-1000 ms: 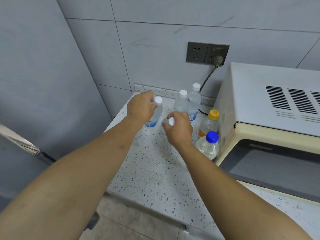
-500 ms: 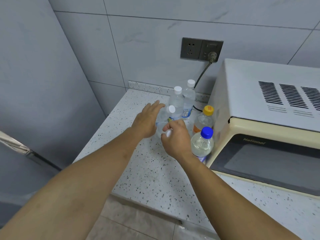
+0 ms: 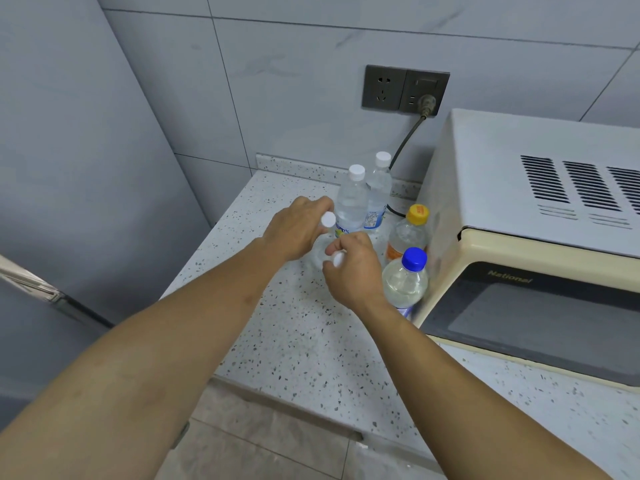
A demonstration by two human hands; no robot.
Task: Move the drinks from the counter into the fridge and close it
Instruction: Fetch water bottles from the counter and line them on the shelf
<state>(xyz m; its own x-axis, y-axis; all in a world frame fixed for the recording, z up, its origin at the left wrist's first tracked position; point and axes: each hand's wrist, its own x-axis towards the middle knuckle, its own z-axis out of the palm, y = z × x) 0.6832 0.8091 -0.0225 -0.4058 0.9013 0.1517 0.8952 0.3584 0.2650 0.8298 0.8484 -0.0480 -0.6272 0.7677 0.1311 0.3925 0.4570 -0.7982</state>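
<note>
Several clear drink bottles stand on the speckled counter (image 3: 298, 341) beside the microwave. My left hand (image 3: 294, 232) grips one white-capped bottle (image 3: 328, 220) near its neck. Just in front of it, my right hand (image 3: 353, 271) grips a second white-capped bottle (image 3: 338, 259), whose body is mostly hidden by the hand. Behind them two more white-capped bottles (image 3: 352, 202) (image 3: 379, 192) stand upright near the wall. A yellow-capped bottle (image 3: 410, 233) and a blue-capped bottle (image 3: 405, 282) stand against the microwave's side. The grey fridge (image 3: 52, 202) fills the left.
A cream and grey microwave (image 3: 536, 220) takes up the counter's right side, its cord plugged into the wall socket (image 3: 405, 88). The tiled wall closes the back. The fridge's door edge (image 3: 38, 289) shows at the lower left. The floor lies below the counter's front edge.
My left hand brought its bottle rightwards beside the right hand's bottle, opened briefly, and now curls round it again. My right hand stays gripped on its bottle.
</note>
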